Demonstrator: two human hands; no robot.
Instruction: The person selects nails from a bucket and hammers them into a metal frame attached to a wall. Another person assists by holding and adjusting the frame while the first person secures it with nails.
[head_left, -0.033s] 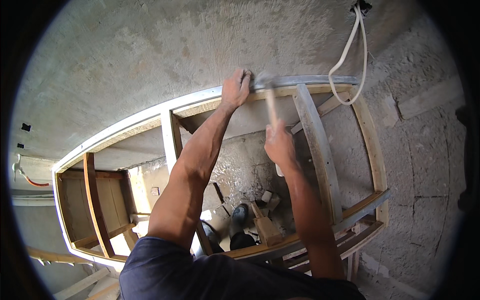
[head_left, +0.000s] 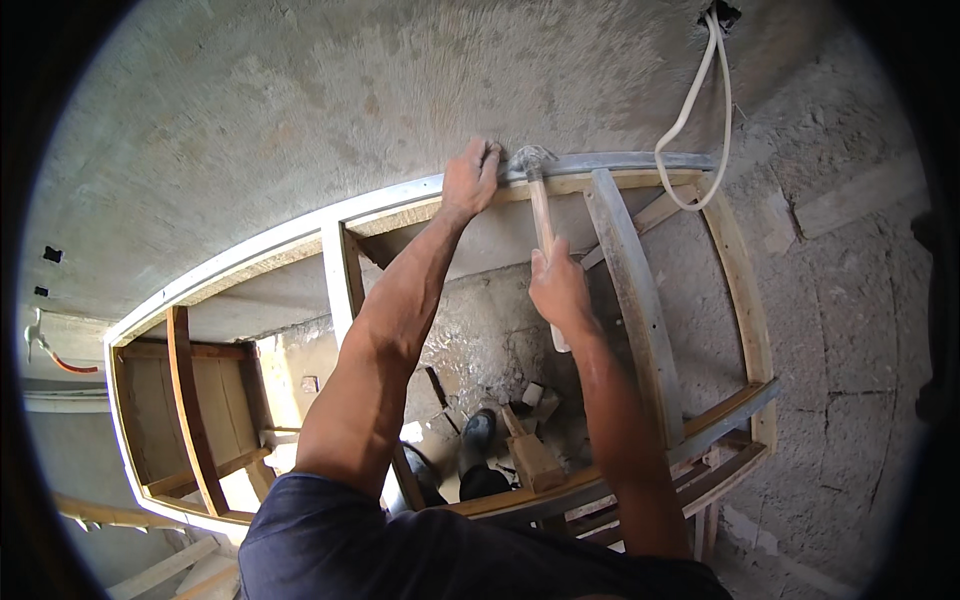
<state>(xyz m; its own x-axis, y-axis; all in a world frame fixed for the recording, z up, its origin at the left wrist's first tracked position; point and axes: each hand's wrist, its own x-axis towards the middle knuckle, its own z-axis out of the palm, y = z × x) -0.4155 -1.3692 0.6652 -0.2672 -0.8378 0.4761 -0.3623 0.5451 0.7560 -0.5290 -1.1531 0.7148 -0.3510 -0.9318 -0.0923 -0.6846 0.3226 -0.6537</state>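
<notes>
My left hand [head_left: 472, 177] is closed over the far rail [head_left: 395, 203] of a wooden frame, its fingers curled at the wall side. Whether a small thing is between the fingertips is hidden. My right hand [head_left: 560, 288] grips a hammer [head_left: 543, 215] around the lower part of its pale wooden handle. The dusty hammer head lies at the rail, just right of my left fingers. Light grey covers the rail's top face, while its side is bare wood. A crosspiece [head_left: 632, 285] joins the rail to the right of the hammer.
Rough grey wall [head_left: 330, 90] runs along the rail. A white cable loop [head_left: 690, 120] hangs over the frame's right end. Below, a wooden float-like block [head_left: 535, 462] sits by the near rail; rubble [head_left: 540, 400] and my boots [head_left: 480, 428] are on the wet floor. Another hammer [head_left: 38, 340] hangs far left.
The hammer head, smeared by motion before, now shows sharply at the rail in nearly the same place. My left hand has stayed put.
</notes>
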